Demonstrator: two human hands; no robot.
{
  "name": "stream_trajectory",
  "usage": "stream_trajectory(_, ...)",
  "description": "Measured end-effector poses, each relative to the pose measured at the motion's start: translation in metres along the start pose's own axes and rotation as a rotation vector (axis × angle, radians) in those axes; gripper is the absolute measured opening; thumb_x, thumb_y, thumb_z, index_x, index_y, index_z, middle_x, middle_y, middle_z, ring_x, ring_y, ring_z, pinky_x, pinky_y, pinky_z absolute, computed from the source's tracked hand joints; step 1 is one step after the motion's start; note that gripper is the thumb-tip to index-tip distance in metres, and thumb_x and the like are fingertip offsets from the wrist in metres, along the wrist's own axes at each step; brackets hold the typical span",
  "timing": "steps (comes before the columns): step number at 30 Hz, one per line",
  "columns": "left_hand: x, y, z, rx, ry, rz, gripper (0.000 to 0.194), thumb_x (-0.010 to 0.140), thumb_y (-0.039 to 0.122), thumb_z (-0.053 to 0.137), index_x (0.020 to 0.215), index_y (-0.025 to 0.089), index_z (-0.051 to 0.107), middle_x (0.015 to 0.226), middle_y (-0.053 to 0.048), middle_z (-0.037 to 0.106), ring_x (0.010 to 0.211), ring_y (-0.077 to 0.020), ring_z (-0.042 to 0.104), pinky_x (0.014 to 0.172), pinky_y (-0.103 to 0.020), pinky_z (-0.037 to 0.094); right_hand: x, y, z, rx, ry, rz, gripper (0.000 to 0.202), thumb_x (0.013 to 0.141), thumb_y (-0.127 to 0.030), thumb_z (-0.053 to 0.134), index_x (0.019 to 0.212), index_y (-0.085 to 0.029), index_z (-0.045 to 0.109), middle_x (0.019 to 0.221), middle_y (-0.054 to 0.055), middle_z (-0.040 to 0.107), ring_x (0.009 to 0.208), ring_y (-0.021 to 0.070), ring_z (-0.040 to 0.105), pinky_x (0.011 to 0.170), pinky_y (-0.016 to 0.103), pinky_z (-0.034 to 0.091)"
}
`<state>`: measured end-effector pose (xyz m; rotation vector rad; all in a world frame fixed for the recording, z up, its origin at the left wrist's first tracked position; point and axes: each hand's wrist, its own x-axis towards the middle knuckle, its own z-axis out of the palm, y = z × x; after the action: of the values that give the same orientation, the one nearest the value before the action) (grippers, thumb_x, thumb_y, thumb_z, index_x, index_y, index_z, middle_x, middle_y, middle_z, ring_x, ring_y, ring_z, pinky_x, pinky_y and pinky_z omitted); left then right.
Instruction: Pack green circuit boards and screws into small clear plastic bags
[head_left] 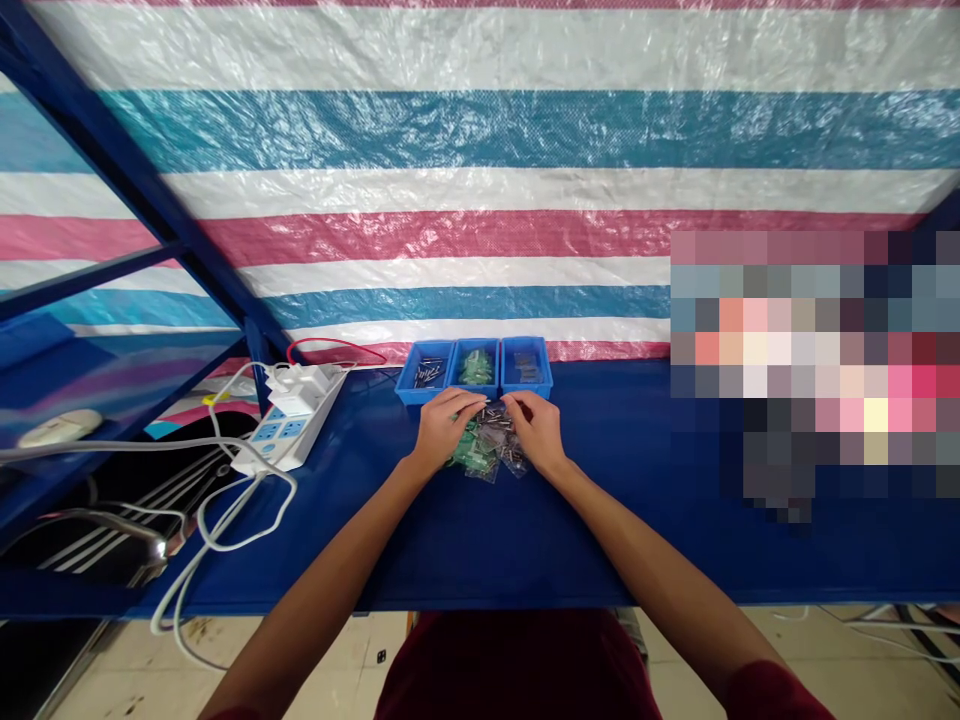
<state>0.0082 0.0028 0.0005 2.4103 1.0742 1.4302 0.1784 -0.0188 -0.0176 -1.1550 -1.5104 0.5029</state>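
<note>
- Right under my fingers, on the blue table (pixel 607 440), lies the pile of small clear bags (pixel 491 435), just near of three bins: metal bits in some, green stuff to the left.
- Light, I'd judge, with limp, slippery film and hard little pieces sliding about inside; I'd pinch a flat edge or corner, as the film may split if tugged.
- Looks: shiny, crinkled, overlapping; grey and dark metal mostly, pale green at the near left.
- My left hand (pixel 442 430) is over the left edge, fingers bent, thumb and fingertips drawn close; I can't tell what, if anything, they've got.
- My right hand (pixel 538 430) curls in from the right, fingertips low by the bags; its grip I can't make out either.
- Just beyond: left bin (pixel 431 348) with slim metal pieces, middle bin (pixel 476 343) with green packets, right bin (pixel 523 345) with greyish ones.
- Farther left, a white power strip (pixel 300 430); behind everything, striped sheeting (pixel 480 130).
</note>
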Motion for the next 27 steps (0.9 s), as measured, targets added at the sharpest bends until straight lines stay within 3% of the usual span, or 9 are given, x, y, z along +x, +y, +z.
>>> stream_trajectory(6, -0.002, -0.005, 0.002, -0.027, -0.051, 0.026, 0.024, 0.092, 0.03, 0.049, 0.094, 0.019, 0.07, 0.083, -0.005, 0.071, 0.077, -0.0169, 0.065, 0.072, -0.029, 0.052, 0.001, 0.001, 0.001, -0.035, -0.051, -0.059, 0.028, 0.09, -0.038, 0.048, 0.085, -0.019, 0.068, 0.077, 0.004, 0.067, 0.062, 0.0145, 0.058, 0.061, 0.026, 0.045)
stream_trajectory(17, -0.001, 0.004, 0.003, -0.052, -0.018, -0.088, 0.019, 0.083, 0.035, 0.062, 0.076, 0.018, 0.066, 0.076, -0.004, 0.07, 0.072, -0.0164, 0.064, 0.071, -0.028, 0.051, 0.001, 0.003, 0.002, -0.024, -0.123, -0.096, 0.026, 0.089, -0.038, 0.05, 0.088, -0.019, 0.068, 0.083, 0.004, 0.067, 0.063, 0.0138, 0.056, 0.062, 0.026, 0.046)
stream_trajectory(23, 0.0, 0.007, 0.004, -0.212, 0.044, -0.305, 0.022, 0.08, 0.038, 0.065, 0.087, 0.018, 0.069, 0.09, -0.005, 0.072, 0.077, -0.0171, 0.067, 0.068, -0.027, 0.054, 0.0, 0.004, 0.003, 0.081, -0.069, -0.011, 0.027, 0.087, -0.041, 0.052, 0.085, -0.019, 0.068, 0.08, 0.004, 0.067, 0.061, 0.0138, 0.056, 0.061, 0.026, 0.046)
stream_trajectory(27, -0.001, 0.005, 0.008, -0.269, 0.055, -0.362, 0.022, 0.078, 0.037, 0.066, 0.081, 0.016, 0.071, 0.081, -0.005, 0.073, 0.075, -0.0183, 0.068, 0.065, -0.027, 0.054, 0.0, 0.003, 0.003, 0.1, -0.062, -0.011, 0.028, 0.087, -0.041, 0.051, 0.084, -0.019, 0.068, 0.079, 0.004, 0.067, 0.062, 0.014, 0.057, 0.061, 0.026, 0.046)
